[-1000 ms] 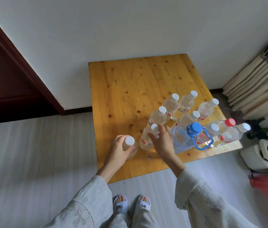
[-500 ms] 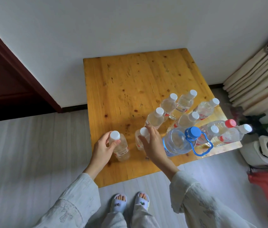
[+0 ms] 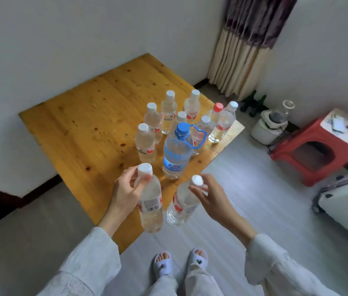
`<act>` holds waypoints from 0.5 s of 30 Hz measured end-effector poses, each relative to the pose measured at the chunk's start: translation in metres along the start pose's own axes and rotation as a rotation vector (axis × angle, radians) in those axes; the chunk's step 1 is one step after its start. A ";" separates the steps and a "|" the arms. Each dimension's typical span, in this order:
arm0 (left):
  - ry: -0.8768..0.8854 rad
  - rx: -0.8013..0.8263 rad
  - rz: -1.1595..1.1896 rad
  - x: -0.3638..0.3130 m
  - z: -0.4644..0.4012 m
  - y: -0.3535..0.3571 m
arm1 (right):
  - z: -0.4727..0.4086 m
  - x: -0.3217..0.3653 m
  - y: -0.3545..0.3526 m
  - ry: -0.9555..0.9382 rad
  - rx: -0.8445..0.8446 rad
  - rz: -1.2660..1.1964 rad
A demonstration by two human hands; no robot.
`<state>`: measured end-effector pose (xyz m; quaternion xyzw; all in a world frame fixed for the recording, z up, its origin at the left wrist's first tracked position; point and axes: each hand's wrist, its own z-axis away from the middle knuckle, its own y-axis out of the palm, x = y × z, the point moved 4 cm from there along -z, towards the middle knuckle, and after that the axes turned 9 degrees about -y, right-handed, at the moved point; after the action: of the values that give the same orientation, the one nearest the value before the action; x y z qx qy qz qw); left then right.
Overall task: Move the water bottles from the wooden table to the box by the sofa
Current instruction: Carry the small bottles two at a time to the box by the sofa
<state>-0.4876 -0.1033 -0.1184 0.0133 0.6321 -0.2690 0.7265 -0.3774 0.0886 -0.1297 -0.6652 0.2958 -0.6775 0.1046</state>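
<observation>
The wooden table (image 3: 96, 116) sits low by the white wall. A red stool (image 3: 316, 146) stands off to the side. On the table is one big bottle with a blue cap (image 3: 176, 152). Behind it stand many small water bottles (image 3: 168, 112), close together. My left hand (image 3: 126, 193) is wrapped around the neck of one small bottle (image 3: 150, 206), up off the table. My right hand (image 3: 213, 197) pinches the cap of another small bottle (image 3: 181, 205), also in the air.
</observation>
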 end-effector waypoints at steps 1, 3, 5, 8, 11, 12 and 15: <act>0.021 0.053 0.002 -0.010 0.001 0.015 | 0.013 -0.004 -0.016 0.024 -0.054 -0.010; 0.047 0.158 0.040 -0.028 0.008 0.048 | 0.041 -0.011 -0.047 0.070 -0.152 -0.004; 0.070 0.264 0.068 -0.046 0.019 0.087 | 0.073 -0.018 -0.082 0.111 -0.257 -0.012; 0.115 0.432 0.048 -0.075 0.043 0.152 | 0.133 -0.027 -0.135 0.172 -0.445 -0.076; 0.151 0.572 -0.005 -0.103 0.079 0.222 | 0.204 -0.037 -0.189 0.219 -0.628 -0.135; 0.164 0.609 -0.016 -0.111 0.093 0.246 | 0.229 -0.040 -0.206 0.229 -0.677 -0.148; 0.194 0.730 -0.034 -0.132 0.145 0.320 | 0.308 -0.054 -0.255 0.261 -0.799 -0.161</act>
<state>-0.2322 0.1678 -0.0700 0.2864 0.5605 -0.4861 0.6063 -0.0110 0.2416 -0.0565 -0.5831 0.4930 -0.5943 -0.2528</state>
